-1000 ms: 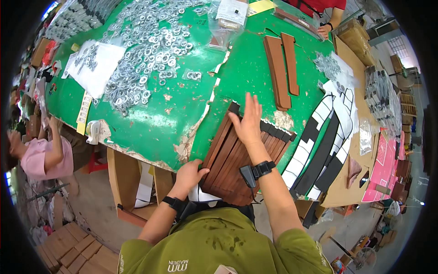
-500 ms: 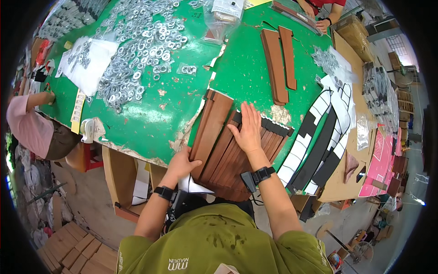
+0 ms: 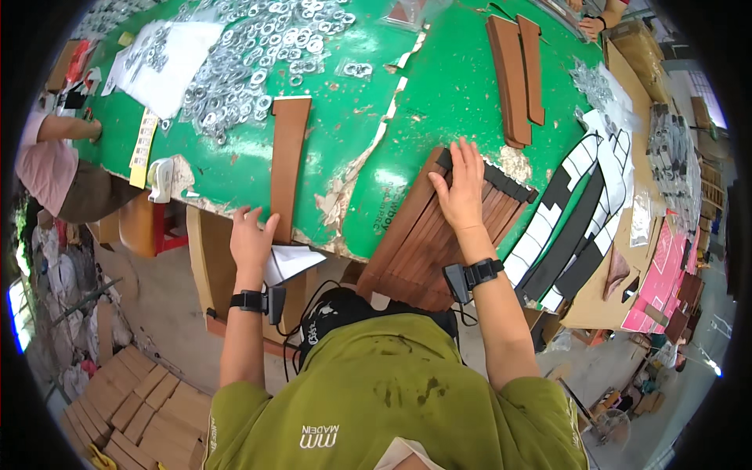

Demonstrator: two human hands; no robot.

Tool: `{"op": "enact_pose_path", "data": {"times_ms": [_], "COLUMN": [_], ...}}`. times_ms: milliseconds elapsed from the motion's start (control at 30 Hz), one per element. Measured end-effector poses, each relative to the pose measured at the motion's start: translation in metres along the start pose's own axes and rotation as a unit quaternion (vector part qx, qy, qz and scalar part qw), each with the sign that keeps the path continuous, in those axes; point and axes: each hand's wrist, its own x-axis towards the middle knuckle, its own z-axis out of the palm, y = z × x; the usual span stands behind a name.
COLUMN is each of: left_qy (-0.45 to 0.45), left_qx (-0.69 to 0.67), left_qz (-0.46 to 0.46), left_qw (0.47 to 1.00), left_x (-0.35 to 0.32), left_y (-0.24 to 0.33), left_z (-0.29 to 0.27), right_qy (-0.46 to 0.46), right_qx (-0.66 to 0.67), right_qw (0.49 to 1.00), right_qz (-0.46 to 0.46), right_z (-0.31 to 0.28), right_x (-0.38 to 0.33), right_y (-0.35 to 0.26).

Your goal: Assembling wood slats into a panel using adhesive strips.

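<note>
A long brown tapered strip (image 3: pixel 290 168) lies on the green table left of centre, its near end at the table's front edge. My left hand (image 3: pixel 251 239) is beside that near end, fingers apart and thumb close to the strip; whether it touches is hard to tell. Resting on the far end of a row of similar brown strips (image 3: pixel 427 243), my right hand (image 3: pixel 462 192) has its fingers stretched out flat. These strips lie side by side, with black tips at their far end, and overhang the front edge.
Small bagged metal rings (image 3: pixel 266 55) are heaped at the back left. More brown strips (image 3: pixel 509 78) lie at the back right, near black and white strips (image 3: pixel 560 211). A white tape dispenser (image 3: pixel 161 180) stands at the left edge. Co-workers' arms (image 3: pixel 66 129) reach in.
My left hand has moved left along with a brown strip, now apart from the row. Its fingers have spread. My right hand stays on the row. The whole view has shifted.
</note>
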Motion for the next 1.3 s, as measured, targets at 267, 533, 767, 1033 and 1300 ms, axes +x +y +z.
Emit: {"op": "enact_pose_path", "data": {"times_ms": [267,533,767,1033,1300], "left_qy": [0.045,-0.066,-0.329,-0.23,-0.066], "left_qx": [-0.308,-0.472,-0.569,-0.617,-0.687], "left_qz": [-0.02,0.03,0.048,0.037,0.01], "left_qw": [0.95,0.878,0.752,0.752,0.723], "left_x": [-0.051,-0.095,-0.174,-0.232,-0.261], "left_y": [0.069,0.109,0.151,0.176,0.191], "left_z": [-0.007,-0.02,-0.049,-0.035,-0.028], "right_qy": [-0.278,-0.334,-0.136,0.172,-0.026], "right_qx": [0.27,0.53,0.599,0.24,0.199], "right_qw": [0.92,0.752,0.783,0.955,0.952], "right_qz": [0.053,0.205,0.099,0.029,-0.232], "right_z": [-0.06,-0.093,-0.15,-0.156,-0.197], "right_x": [-0.043,-0.08,-0.083,-0.127,-0.185], "right_y": [-0.108,-0.122,-0.062,-0.064,-0.116]}}
